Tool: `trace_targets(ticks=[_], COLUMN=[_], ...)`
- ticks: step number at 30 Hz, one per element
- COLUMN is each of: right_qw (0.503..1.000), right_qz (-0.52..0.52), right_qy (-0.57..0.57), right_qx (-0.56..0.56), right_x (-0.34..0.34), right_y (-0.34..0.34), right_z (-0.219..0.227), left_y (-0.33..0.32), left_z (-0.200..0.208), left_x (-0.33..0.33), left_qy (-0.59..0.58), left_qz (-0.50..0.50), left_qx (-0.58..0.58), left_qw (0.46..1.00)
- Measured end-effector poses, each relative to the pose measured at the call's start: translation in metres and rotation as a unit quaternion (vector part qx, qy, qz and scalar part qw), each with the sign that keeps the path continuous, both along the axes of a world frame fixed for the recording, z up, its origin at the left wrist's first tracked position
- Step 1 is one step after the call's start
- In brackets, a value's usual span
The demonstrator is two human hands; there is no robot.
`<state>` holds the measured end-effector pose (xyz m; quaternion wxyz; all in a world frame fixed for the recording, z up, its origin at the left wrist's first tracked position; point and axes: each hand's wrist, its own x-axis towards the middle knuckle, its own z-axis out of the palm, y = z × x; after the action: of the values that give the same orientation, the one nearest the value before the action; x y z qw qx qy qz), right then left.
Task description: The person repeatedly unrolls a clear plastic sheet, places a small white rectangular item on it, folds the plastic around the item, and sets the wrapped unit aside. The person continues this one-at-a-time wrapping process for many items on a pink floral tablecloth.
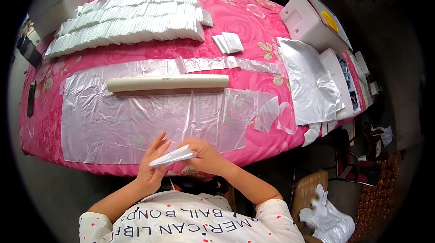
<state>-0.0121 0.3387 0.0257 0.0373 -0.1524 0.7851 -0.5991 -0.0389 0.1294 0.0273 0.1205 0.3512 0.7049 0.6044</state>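
Note:
My right hand (207,156) grips a thin bundle of white folded paper packets (176,155) by its right end, just in front of the table's near edge. At the bundle's other end is my left hand (148,171), its fingers stretched out and its palm against or close to the paper; whether it touches cannot be made out. Beyond my hands, a clear plastic sheet (149,125) lies wrinkled on the pink floral tablecloth (244,12). A cream-coloured tube (167,83) rests across the sheet. A few similar white packets (228,43) form a small pile farther back.
Long rows of white packets (131,21) fill the far left, beside a white foam box (61,3). At right are another foam box (312,21), silvery plastic sheets (310,82) and a white tray (340,80). A brown chair (310,191) stands near my right side.

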Motion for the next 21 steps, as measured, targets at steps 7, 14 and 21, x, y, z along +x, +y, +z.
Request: trace_targets(ticks=[7,14,21], right_qw=[0.9,0.775,0.791], right_qz=[-0.309,-0.407,-0.328], right_qy=[0.283,0.265,0.241], right_qx=[0.119,0.404,0.457], right_x=[-0.131,-0.236,-0.203], right_y=[0.114,0.241,0.208], right_z=[0.017,-0.001,-0.02], left_y=[-0.007,0.002,-0.004], left_z=[-0.009,-0.003,-0.01], left_x=[-0.018,-0.023,-0.03], left_qy=[-0.017,0.051,0.107], left_qz=[0.104,0.083,0.063], left_qx=[-0.061,-0.107,-0.143], left_qw=[0.993,0.989,0.982])
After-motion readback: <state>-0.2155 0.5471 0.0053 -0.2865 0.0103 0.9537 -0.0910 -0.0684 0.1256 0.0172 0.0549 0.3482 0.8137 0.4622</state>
